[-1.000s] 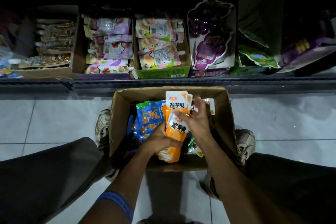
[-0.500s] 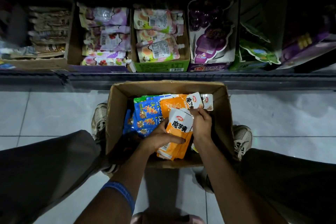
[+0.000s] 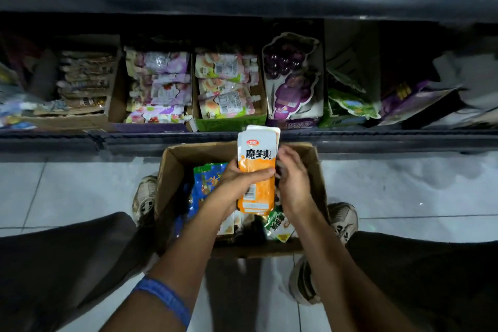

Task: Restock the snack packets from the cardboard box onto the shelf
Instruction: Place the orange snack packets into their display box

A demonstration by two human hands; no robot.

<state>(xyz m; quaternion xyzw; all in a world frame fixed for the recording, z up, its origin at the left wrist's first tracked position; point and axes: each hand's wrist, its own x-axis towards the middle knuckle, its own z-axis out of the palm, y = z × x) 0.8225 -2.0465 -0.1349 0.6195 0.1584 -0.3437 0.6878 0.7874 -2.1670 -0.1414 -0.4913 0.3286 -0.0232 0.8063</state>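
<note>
A stack of orange-and-white snack packets [image 3: 257, 170] stands upright above the open cardboard box [image 3: 172, 170] on the floor. My left hand [image 3: 237, 183] grips the stack around its middle, thumb across the front. My right hand [image 3: 292, 180] is against the stack's right edge, fingers curled behind it. Blue packets [image 3: 206, 183] and green packets [image 3: 277, 224] lie inside the box. The low shelf [image 3: 242, 140] runs just beyond the box.
On the shelf sit display cartons of purple pouches [image 3: 159, 86], peach pouches [image 3: 225, 86], a grape-shaped carton [image 3: 292, 75] and a brown carton [image 3: 83, 81] at the left. My knees and shoes flank the box on pale floor tiles [image 3: 80, 191].
The orange packets have been gathered into one upright stack and lifted out of the box toward the shelf. The view has tilted up, showing the shelf above.
</note>
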